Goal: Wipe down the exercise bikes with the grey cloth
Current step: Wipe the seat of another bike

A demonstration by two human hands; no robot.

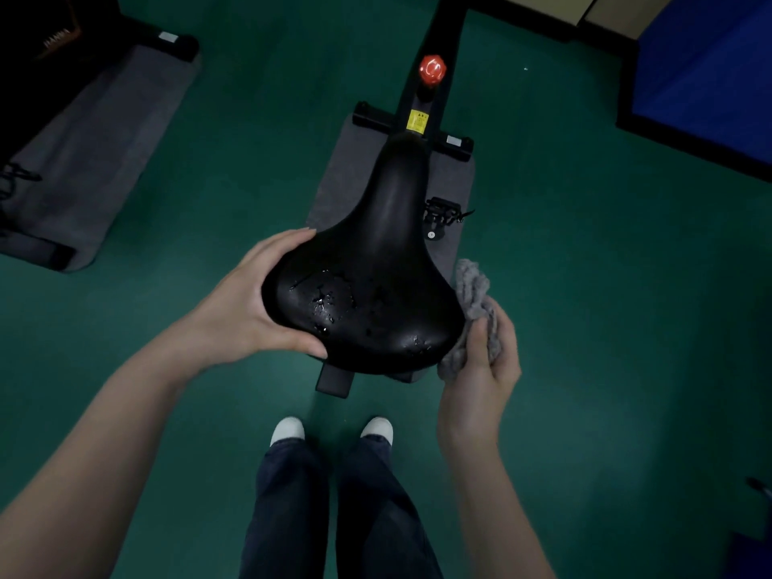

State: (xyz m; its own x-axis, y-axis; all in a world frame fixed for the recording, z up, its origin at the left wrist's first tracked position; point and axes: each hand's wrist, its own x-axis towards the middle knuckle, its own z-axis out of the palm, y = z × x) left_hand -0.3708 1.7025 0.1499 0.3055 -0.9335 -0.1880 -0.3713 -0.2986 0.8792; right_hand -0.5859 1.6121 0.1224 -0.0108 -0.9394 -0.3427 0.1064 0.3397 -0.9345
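Both forearms stretch out from me toward the black saddle (376, 286) of the exercise bike (447, 31). My left hand (255, 302) cups its wide rear left edge, fingers and thumb curled round the rim. My right hand (480, 369) grips the bunched grey cloth (474, 294) at the saddle's right edge. Droplets shine on top. Below, my 2 white shoes (288, 428) stand on green floor (585, 286).

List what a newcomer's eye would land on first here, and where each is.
The black saddle fills the centre, its rear wet with drops. The left hand grips its left edge; the right hand holds the cloth at its right edge. A red knob stands out beyond.
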